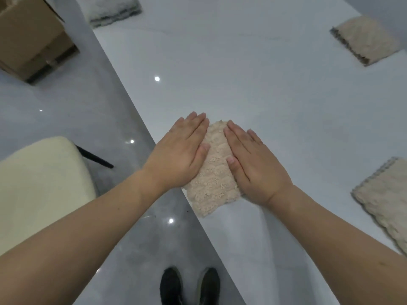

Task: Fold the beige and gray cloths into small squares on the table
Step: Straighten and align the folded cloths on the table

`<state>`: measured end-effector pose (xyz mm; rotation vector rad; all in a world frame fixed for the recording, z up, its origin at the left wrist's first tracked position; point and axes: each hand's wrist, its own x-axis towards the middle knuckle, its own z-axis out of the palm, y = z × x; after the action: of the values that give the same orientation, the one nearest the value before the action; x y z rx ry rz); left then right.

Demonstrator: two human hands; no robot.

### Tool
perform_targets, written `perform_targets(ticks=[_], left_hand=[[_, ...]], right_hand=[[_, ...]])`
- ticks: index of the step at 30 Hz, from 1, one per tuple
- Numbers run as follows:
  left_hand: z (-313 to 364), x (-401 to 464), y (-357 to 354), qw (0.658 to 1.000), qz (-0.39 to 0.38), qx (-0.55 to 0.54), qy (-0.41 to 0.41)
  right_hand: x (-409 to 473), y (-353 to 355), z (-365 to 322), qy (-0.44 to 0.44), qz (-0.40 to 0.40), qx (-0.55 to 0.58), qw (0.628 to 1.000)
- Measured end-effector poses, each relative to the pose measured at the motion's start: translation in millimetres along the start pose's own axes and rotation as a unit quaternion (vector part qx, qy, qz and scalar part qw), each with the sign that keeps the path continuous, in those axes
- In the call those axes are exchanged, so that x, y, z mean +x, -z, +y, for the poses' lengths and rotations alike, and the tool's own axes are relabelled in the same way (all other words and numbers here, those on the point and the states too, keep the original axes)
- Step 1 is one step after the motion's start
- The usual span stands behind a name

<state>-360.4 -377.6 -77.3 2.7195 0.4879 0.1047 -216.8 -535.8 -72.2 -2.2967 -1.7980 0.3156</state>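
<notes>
Legible text, labels, brands, numbers, signs: none. The cardboard box (33,38) on the floor shows plain brown faces with no print that can be read, and the cloths and the bench (253,80) bear no tags or markings that can be made out.

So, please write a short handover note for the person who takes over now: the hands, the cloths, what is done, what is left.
Left hand and right hand: both flat, fingers straight, pressing the folded beige cloth at the near table edge.
Done, it seems: two more folded beige cloths, one at far right, one at near right.
Left: the gray cloth at the far left end looks bunched, not yet a neat square. Finish flattening this one, then fold the gray.
</notes>
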Motion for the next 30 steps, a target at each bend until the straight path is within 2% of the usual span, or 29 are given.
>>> perform_targets(ticks=[4,10,13,15,16,18,19,21,24,27,30], left_hand=[[0,1,-3,1.000,0.009,0.006,-0.002],[-2,0,-5,1.000,0.019,0.003,-0.010],[-4,2,-3,1.000,0.001,-0.024,-0.017],[-8,4,3,0.997,-0.024,-0.070,-0.028],[-11,6,10,0.993,-0.038,-0.106,-0.036],[-18,18,24,0.976,-0.073,-0.205,-0.035],[-22,26,31,0.958,-0.097,-0.271,-0.020],[-27,44,39,0.909,-0.124,-0.399,-0.001],[-27,55,38,0.876,-0.151,-0.458,-0.024],[-23,54,34,0.859,-0.187,-0.475,-0.038],[-22,55,32,0.851,-0.200,-0.483,-0.051]], right_hand=[[-1,-2,0,-0.008,0.011,0.002,1.000],[-7,-4,-4,-0.071,0.056,0.022,0.996],[-13,-9,-13,-0.152,0.111,0.076,0.979],[-21,-12,-28,-0.260,0.199,0.166,0.930],[-25,-14,-40,-0.316,0.253,0.219,0.888],[-30,-18,-66,-0.410,0.350,0.317,0.780],[-31,-21,-80,-0.437,0.388,0.355,0.730],[-27,-26,-106,-0.452,0.439,0.405,0.663],[-15,-29,-129,-0.454,0.469,0.438,0.619],[0,-28,-133,-0.454,0.467,0.453,0.609],[11,-29,-132,-0.463,0.463,0.431,0.621]])
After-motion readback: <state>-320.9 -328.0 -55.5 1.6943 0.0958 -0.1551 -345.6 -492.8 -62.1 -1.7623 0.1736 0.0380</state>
